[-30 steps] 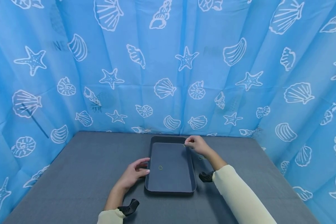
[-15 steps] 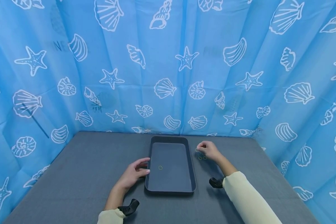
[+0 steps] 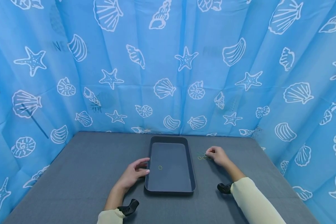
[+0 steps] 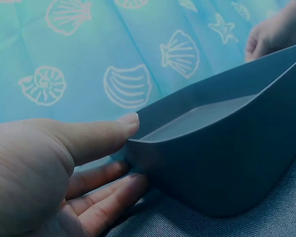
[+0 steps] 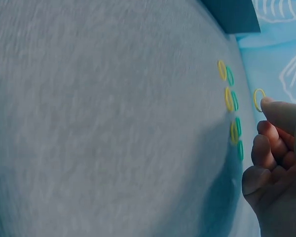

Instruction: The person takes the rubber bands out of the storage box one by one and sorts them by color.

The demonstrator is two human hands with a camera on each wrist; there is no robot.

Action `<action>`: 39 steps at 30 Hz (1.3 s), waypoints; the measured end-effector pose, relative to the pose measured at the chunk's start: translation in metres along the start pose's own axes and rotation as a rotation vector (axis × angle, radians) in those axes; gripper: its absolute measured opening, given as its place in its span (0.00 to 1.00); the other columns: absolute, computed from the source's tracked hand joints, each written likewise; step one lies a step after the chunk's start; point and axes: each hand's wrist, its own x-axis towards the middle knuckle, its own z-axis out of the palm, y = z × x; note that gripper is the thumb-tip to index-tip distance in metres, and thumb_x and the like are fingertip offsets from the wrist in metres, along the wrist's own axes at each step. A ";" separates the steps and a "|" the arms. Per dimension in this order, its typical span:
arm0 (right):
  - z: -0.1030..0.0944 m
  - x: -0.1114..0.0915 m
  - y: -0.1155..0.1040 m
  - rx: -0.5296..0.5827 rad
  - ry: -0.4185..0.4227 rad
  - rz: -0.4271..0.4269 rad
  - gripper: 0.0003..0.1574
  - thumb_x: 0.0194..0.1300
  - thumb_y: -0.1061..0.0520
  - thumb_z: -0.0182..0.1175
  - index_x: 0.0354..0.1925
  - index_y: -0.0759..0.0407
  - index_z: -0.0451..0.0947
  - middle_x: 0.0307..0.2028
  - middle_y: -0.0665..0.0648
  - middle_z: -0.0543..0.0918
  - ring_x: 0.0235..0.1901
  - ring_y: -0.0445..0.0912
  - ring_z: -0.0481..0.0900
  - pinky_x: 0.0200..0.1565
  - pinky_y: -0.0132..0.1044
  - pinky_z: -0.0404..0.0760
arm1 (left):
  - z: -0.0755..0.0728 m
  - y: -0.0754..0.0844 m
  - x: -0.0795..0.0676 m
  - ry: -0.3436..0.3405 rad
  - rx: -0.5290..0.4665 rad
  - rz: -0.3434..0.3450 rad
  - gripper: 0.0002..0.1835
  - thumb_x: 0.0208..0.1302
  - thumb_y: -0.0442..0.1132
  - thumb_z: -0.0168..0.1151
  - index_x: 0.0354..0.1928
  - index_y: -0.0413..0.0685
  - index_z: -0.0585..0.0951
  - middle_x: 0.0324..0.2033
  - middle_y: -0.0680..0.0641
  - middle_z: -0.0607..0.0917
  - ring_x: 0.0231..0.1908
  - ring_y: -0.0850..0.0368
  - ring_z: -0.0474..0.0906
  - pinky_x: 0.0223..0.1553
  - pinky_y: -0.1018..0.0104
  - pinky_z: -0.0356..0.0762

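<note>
My left hand (image 3: 133, 175) rests at the left side of a dark grey baking tray (image 3: 150, 183). In the left wrist view its thumb touches the rim, with the other fingers low against the outer wall. To the tray's right, my right hand (image 3: 219, 155) is just over a group of small thin rings. Thumb and finger pinch a yellow ring (image 5: 255, 101), seen edge-on in the right wrist view. Below it, several yellow rings (image 5: 228, 99) and green rings (image 5: 230, 75) lie in two rows on the cloth. One yellow ring (image 3: 160, 167) lies inside the tray.
A grey cloth (image 3: 95, 168) covers the table. Blue curtains (image 3: 168, 68) with white shell and starfish prints stand behind it and at both sides. Each wrist carries a black mount, the right mount (image 3: 224, 188) near the cloth.
My right hand has moved from the tray's far right corner rightward and nearer, to the rings on the cloth. The left hand and the tray have stayed in place.
</note>
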 end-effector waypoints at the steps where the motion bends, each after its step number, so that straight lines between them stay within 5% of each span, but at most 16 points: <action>1: -0.001 -0.001 0.002 -0.005 0.001 0.007 0.06 0.68 0.67 0.57 0.34 0.70 0.77 0.30 0.58 0.79 0.28 0.45 0.70 0.31 0.38 0.71 | 0.000 0.000 0.000 0.001 -0.001 -0.001 0.26 0.65 0.37 0.64 0.65 0.50 0.73 0.60 0.37 0.74 0.48 0.49 0.80 0.51 0.49 0.76; 16: -0.007 -0.006 0.019 -0.028 0.052 0.242 0.07 0.69 0.66 0.55 0.33 0.69 0.77 0.23 0.56 0.76 0.21 0.43 0.74 0.23 0.36 0.73 | 0.000 0.001 -0.001 -0.003 -0.004 0.002 0.26 0.66 0.37 0.64 0.66 0.48 0.73 0.59 0.36 0.74 0.48 0.48 0.80 0.51 0.49 0.76; 39: -0.006 -0.006 0.025 -0.087 0.095 0.243 0.06 0.67 0.65 0.58 0.32 0.67 0.78 0.25 0.56 0.78 0.23 0.45 0.75 0.25 0.38 0.73 | 0.000 0.000 0.000 -0.009 -0.001 0.005 0.27 0.66 0.38 0.64 0.66 0.48 0.72 0.59 0.37 0.74 0.48 0.49 0.79 0.51 0.49 0.76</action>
